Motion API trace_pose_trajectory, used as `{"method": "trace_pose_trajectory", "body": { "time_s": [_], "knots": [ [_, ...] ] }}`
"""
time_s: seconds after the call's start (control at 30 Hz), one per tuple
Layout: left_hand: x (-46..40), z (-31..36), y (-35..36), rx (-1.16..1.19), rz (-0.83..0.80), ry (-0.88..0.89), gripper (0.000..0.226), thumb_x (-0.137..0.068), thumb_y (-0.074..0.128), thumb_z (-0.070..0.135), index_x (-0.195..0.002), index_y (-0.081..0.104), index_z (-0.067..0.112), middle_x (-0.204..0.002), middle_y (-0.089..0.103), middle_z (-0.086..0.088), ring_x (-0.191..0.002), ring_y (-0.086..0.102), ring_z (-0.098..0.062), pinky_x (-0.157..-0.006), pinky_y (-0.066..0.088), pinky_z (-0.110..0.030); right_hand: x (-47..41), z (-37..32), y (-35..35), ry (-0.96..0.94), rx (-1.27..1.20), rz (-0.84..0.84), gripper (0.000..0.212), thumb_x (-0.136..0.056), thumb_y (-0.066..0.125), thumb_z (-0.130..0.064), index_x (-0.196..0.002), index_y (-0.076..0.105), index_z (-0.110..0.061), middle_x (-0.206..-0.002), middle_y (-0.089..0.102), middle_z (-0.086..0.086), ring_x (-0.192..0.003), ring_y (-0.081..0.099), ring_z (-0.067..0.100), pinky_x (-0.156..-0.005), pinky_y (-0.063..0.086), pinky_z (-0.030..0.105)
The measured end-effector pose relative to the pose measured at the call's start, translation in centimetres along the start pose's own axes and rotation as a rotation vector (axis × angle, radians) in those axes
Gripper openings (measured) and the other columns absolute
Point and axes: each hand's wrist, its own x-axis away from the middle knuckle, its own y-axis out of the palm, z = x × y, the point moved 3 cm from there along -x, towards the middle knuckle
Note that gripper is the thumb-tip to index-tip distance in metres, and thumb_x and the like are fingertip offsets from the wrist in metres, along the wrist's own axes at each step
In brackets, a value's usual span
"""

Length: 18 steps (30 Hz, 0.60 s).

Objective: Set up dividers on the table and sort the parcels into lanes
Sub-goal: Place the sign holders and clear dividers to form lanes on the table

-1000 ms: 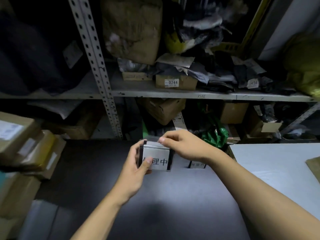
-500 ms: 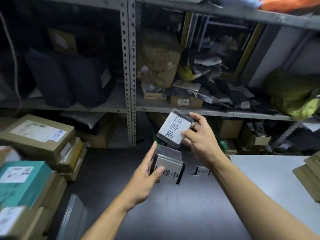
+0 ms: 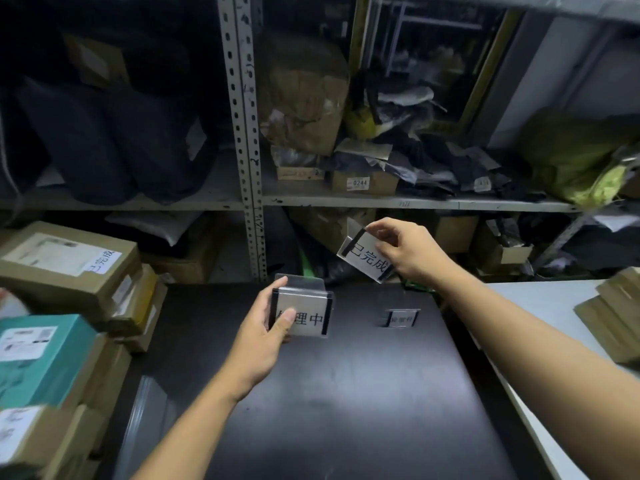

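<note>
Your left hand (image 3: 258, 336) has its grip closed round the clear acrylic sign holder reading 理中 (image 3: 304, 311), thumb on its face, standing it near the back of the black bench (image 3: 332, 403), probably to mark a lane. Your right hand (image 3: 407, 252) pinches a second clear sign holder reading 已完成 (image 3: 367, 259) by its top edge, tilted in the air above the bench's back edge. A third small sign (image 3: 400, 317) stands just to the right. Taped cardboard parcels (image 3: 69, 268) wait stacked at left.
</note>
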Motion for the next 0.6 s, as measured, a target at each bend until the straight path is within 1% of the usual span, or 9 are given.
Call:
{"method": "trace_pose_trajectory", "body": {
  "time_s": [0.07, 0.13, 0.17, 0.23, 0.3, 0.43, 0.5, 0.6],
  "knots": [
    [-0.9, -0.8, -0.1, -0.001, 0.042, -0.020, 0.047, -0.098, 0.055, 0.015, -0.127, 0.046, 0.050, -0.121, 0.064, 0.014, -0.106, 0.064, -0.001, -0.072, 0.056, -0.021, -1.0, 2.4, 1.1, 0.010, 0.102, -0.080, 0.034, -0.093, 0.059, -0.003, -0.123, 0.065, -0.019, -0.116, 0.069, 0.002, -0.106, 0.064, 0.015, -0.091, 0.053, 0.028],
    [-2.0, -1.8, 0.0, -0.003, 0.074, -0.028, 0.047, -0.098, 0.055, 0.014, -0.130, 0.045, 0.046, -0.121, 0.064, 0.012, -0.105, 0.064, -0.001, -0.072, 0.056, -0.021, -1.7, 4.9, 2.9, 0.005, 0.175, -0.158, 0.035, -0.093, 0.059, -0.003, -0.124, 0.065, -0.017, -0.120, 0.069, 0.005, -0.110, 0.063, 0.018, -0.090, 0.050, 0.025],
    [-2.6, -2.3, 0.1, -0.004, 0.087, -0.031, 0.047, -0.098, 0.055, 0.014, -0.130, 0.045, 0.046, -0.120, 0.065, 0.012, -0.105, 0.065, -0.002, -0.072, 0.056, -0.022, -2.0, 6.1, 4.0, 0.000, 0.196, -0.190, 0.034, -0.094, 0.058, -0.004, -0.125, 0.065, -0.016, -0.122, 0.069, 0.005, -0.111, 0.063, 0.019, -0.091, 0.050, 0.026],
    [-3.8, -3.4, 0.5, -0.017, 0.108, -0.043, 0.046, -0.098, 0.055, 0.016, -0.127, 0.046, 0.050, -0.115, 0.067, 0.016, -0.103, 0.065, -0.002, -0.072, 0.055, -0.021, -2.5, 8.7, 6.6, -0.001, 0.220, -0.248, 0.032, -0.095, 0.056, -0.007, -0.124, 0.065, -0.017, -0.123, 0.068, 0.006, -0.111, 0.064, 0.020, -0.091, 0.052, 0.030],
    [-5.0, -4.4, 1.0, -0.032, 0.124, -0.048, 0.046, -0.098, 0.055, 0.017, -0.126, 0.047, 0.053, -0.111, 0.067, 0.021, -0.102, 0.065, -0.002, -0.071, 0.055, -0.020, -3.1, 11.1, 9.5, 0.000, 0.254, -0.316, 0.031, -0.096, 0.052, -0.008, -0.123, 0.065, -0.018, -0.122, 0.069, 0.006, -0.110, 0.064, 0.023, -0.088, 0.051, 0.030],
    [-7.4, -5.9, 1.9, -0.055, 0.139, -0.048, 0.046, -0.097, 0.056, 0.022, -0.125, 0.046, 0.057, -0.112, 0.065, 0.027, -0.105, 0.064, -0.001, -0.074, 0.054, -0.019, -4.1, 15.2, 15.3, -0.014, 0.321, -0.446, 0.030, -0.095, 0.047, -0.007, -0.120, 0.063, -0.015, -0.122, 0.066, 0.010, -0.111, 0.060, 0.030, -0.088, 0.049, 0.036],
    [-8.3, -6.5, 2.0, -0.056, 0.156, -0.045, 0.046, -0.096, 0.057, 0.025, -0.126, 0.046, 0.058, -0.115, 0.065, 0.025, -0.106, 0.064, -0.002, -0.074, 0.055, -0.020, -4.4, 16.7, 17.6, -0.021, 0.333, -0.478, 0.029, -0.095, 0.048, -0.006, -0.119, 0.062, -0.013, -0.120, 0.064, 0.011, -0.109, 0.060, 0.031, -0.088, 0.048, 0.037],
    [-9.1, -7.5, 2.1, -0.052, 0.185, -0.032, 0.046, -0.093, 0.058, 0.026, -0.128, 0.047, 0.054, -0.117, 0.066, 0.019, -0.107, 0.064, -0.005, -0.074, 0.055, -0.021, -5.0, 18.1, 20.4, -0.048, 0.371, -0.548, 0.031, -0.093, 0.051, -0.005, -0.122, 0.059, -0.014, -0.122, 0.061, 0.011, -0.110, 0.057, 0.031, -0.090, 0.045, 0.035]
  ]
}}
